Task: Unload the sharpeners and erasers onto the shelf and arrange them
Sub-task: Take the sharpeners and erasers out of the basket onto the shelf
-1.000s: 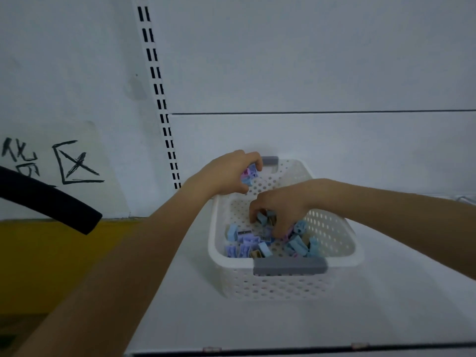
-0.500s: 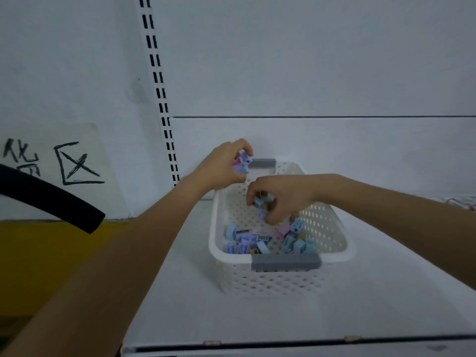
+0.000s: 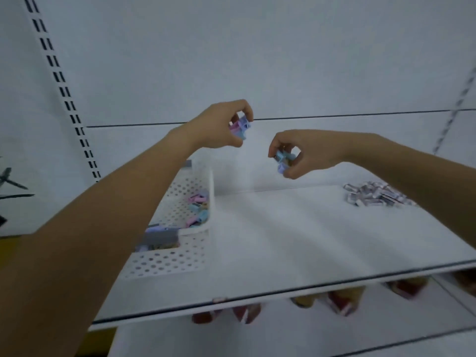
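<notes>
My left hand (image 3: 219, 126) is raised above the shelf and grips a small bunch of pink, blue and purple sharpeners (image 3: 240, 127). My right hand (image 3: 306, 153) hangs to its right, a little lower, pinching a few blue sharpeners (image 3: 283, 161). Both hands are in the air to the right of the white perforated basket (image 3: 180, 258), which stands on the white shelf (image 3: 283, 240) at the left and holds several more pastel sharpeners (image 3: 197, 210). My left forearm hides part of the basket.
A pile of small wrapped erasers (image 3: 373, 195) lies at the back right of the shelf. Red and yellow items (image 3: 340, 302) stand on the lower shelf below the front edge. A slotted upright (image 3: 64, 94) runs up the back wall at left.
Both hands have come up out of the basket with sharpeners and moved right, over the open shelf. The view has swung right, so the basket now sits at the left.
</notes>
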Demonstrator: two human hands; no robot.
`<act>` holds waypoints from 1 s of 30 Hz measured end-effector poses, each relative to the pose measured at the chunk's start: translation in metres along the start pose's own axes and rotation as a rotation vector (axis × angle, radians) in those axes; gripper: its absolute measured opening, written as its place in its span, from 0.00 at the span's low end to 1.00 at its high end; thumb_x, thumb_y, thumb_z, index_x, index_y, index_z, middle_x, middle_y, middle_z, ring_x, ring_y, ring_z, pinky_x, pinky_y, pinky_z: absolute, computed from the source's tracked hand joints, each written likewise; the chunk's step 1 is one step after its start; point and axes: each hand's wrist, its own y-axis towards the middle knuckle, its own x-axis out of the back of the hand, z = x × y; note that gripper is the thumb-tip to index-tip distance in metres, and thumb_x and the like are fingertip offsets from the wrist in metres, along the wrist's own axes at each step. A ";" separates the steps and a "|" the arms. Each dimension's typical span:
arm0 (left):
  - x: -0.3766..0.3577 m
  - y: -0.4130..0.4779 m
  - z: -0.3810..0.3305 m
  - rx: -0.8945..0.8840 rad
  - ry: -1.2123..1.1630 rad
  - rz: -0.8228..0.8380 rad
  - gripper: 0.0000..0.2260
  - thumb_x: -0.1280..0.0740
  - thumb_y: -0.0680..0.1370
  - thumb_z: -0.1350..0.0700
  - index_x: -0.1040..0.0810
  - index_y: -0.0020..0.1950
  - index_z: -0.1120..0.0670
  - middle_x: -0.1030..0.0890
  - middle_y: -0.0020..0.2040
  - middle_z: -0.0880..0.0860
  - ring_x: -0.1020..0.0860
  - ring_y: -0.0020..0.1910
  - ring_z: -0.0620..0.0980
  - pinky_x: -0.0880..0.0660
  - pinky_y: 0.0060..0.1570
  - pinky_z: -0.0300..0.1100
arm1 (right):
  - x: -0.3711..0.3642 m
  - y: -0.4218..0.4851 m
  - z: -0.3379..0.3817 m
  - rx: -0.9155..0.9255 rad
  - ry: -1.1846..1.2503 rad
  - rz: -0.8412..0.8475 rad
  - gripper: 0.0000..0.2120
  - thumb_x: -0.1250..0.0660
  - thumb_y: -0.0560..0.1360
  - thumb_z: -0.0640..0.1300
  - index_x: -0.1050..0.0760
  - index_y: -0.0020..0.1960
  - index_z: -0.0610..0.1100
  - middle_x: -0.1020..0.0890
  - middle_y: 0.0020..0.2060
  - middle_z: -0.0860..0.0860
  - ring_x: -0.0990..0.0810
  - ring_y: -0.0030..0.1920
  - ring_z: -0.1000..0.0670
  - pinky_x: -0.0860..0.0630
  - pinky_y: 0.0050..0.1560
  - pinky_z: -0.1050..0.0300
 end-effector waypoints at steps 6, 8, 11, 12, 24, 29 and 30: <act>-0.083 0.046 -0.119 -0.120 -0.032 0.116 0.16 0.30 0.70 0.62 0.28 0.53 0.48 0.26 0.48 0.49 0.30 0.37 0.43 0.32 0.34 0.33 | 0.017 -0.109 -0.103 -0.154 -0.053 0.002 0.16 0.30 0.69 0.45 0.30 0.54 0.51 0.28 0.46 0.58 0.25 0.46 0.57 0.28 0.51 0.61; -0.114 0.062 -0.157 -0.161 -0.036 0.147 0.14 0.31 0.70 0.63 0.27 0.51 0.49 0.27 0.42 0.48 0.31 0.34 0.41 0.34 0.33 0.33 | 0.019 -0.147 -0.137 -0.209 -0.067 0.012 0.17 0.29 0.69 0.47 0.32 0.54 0.52 0.27 0.48 0.55 0.26 0.49 0.50 0.27 0.54 0.55; -0.156 0.087 -0.211 -0.210 -0.059 0.179 0.14 0.33 0.70 0.65 0.25 0.53 0.52 0.31 0.35 0.45 0.32 0.32 0.42 0.36 0.31 0.33 | 0.024 -0.203 -0.185 -0.315 -0.057 -0.008 0.16 0.30 0.70 0.47 0.32 0.54 0.52 0.26 0.52 0.50 0.26 0.52 0.47 0.27 0.56 0.50; -0.170 0.096 -0.227 -0.225 -0.065 0.205 0.14 0.32 0.70 0.65 0.25 0.53 0.52 0.31 0.35 0.44 0.32 0.32 0.42 0.36 0.32 0.33 | 0.025 -0.221 -0.199 -0.355 -0.043 -0.024 0.16 0.30 0.70 0.47 0.32 0.54 0.52 0.26 0.53 0.49 0.25 0.53 0.46 0.27 0.57 0.49; -0.314 0.211 -0.346 -0.340 -0.087 0.403 0.13 0.32 0.71 0.63 0.26 0.51 0.48 0.29 0.37 0.47 0.32 0.33 0.43 0.36 0.33 0.35 | 0.040 -0.343 -0.350 -0.679 0.031 -0.100 0.17 0.31 0.70 0.49 0.32 0.56 0.54 0.27 0.53 0.50 0.25 0.52 0.46 0.28 0.54 0.53; -0.362 0.272 -0.386 -0.379 -0.125 0.443 0.14 0.32 0.71 0.63 0.27 0.52 0.48 0.31 0.38 0.46 0.32 0.35 0.43 0.35 0.34 0.35 | 0.064 -0.366 -0.410 -0.738 0.046 -0.175 0.16 0.31 0.70 0.47 0.31 0.55 0.52 0.25 0.53 0.48 0.25 0.53 0.43 0.28 0.56 0.47; -0.373 0.284 -0.394 -0.386 -0.141 0.454 0.14 0.32 0.71 0.63 0.28 0.52 0.48 0.31 0.38 0.46 0.32 0.35 0.44 0.35 0.34 0.35 | 0.069 -0.369 -0.423 -0.750 0.048 -0.182 0.16 0.31 0.70 0.47 0.31 0.55 0.51 0.25 0.53 0.48 0.25 0.53 0.43 0.28 0.57 0.48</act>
